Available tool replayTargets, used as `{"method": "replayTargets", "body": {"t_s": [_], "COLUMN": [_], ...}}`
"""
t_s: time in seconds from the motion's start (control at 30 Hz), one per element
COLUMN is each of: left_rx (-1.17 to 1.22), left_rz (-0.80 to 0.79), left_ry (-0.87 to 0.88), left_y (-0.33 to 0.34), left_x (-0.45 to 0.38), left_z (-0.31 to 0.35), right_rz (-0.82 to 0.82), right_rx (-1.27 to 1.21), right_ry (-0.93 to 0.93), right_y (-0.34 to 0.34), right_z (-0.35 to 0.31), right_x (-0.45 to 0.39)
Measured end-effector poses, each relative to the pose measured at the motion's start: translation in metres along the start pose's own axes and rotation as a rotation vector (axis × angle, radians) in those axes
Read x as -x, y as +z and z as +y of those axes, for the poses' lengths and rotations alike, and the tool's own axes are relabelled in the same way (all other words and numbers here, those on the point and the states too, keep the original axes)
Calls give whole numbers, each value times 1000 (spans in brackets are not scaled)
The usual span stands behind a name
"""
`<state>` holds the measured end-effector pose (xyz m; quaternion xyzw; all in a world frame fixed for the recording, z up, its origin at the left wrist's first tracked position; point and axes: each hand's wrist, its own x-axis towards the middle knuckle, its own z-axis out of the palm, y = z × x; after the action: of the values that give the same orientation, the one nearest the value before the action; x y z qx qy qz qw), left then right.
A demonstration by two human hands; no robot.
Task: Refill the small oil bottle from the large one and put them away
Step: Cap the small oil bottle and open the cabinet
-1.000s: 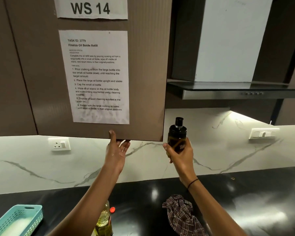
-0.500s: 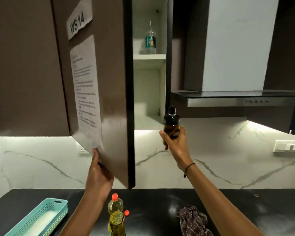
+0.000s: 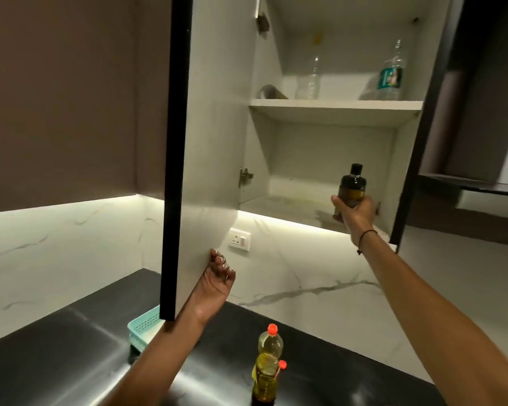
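My right hand (image 3: 354, 210) grips the small dark oil bottle (image 3: 352, 184) with a black cap, upright, inside the open wall cabinet just above its bottom shelf (image 3: 282, 206) at the right side. My left hand (image 3: 217, 281) holds the lower corner of the cabinet door (image 3: 214, 127), which is swung fully open. The large clear oil bottle (image 3: 269, 364) with yellow oil and an orange cap stands on the black counter (image 3: 71, 356) below, near the front.
The upper shelf (image 3: 335, 106) holds two clear plastic bottles (image 3: 390, 74) and a curved grey item. A teal basket (image 3: 144, 325) sits on the counter behind the door. A wall socket (image 3: 240, 239) is on the marble backsplash. The range hood is at right.
The cabinet door has swung from shut to fully open under my left hand. My right hand has lifted the small bottle up and into the lower cabinet compartment.
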<state>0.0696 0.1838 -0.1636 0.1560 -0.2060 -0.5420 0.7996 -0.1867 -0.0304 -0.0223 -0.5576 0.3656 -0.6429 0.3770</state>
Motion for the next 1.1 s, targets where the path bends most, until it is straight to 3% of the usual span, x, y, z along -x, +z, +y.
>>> {"method": "replayTargets", "body": {"t_s": [0.07,0.2,0.67,0.8,0.9,1.0,1.1], "left_rx": [114,2,-47,38,131,98,32], "left_rz": [-10,40,28,50,-82,-305,-298], "left_ry": [14,78,27,-46,-152,-67,-110], "left_y": [-1,-11,-47,-51,-47,-40,-12], "left_x": [7,9,-6,-9,-5,-4,-7], "left_z": [14,33,70,65,53,30,4], "right_rz": [19,49,9,-34,-73,-136,-182], "right_rx": [32,82,103,80,62,7,-31], "right_ry": [24,66,49,23,-8,17,38], "right_y": [11,30,51,50,44,33,14], "right_z": [2,9,25,24,19,15,19], "right_x": [-11,-28,-37,-22,2,33,61]}}
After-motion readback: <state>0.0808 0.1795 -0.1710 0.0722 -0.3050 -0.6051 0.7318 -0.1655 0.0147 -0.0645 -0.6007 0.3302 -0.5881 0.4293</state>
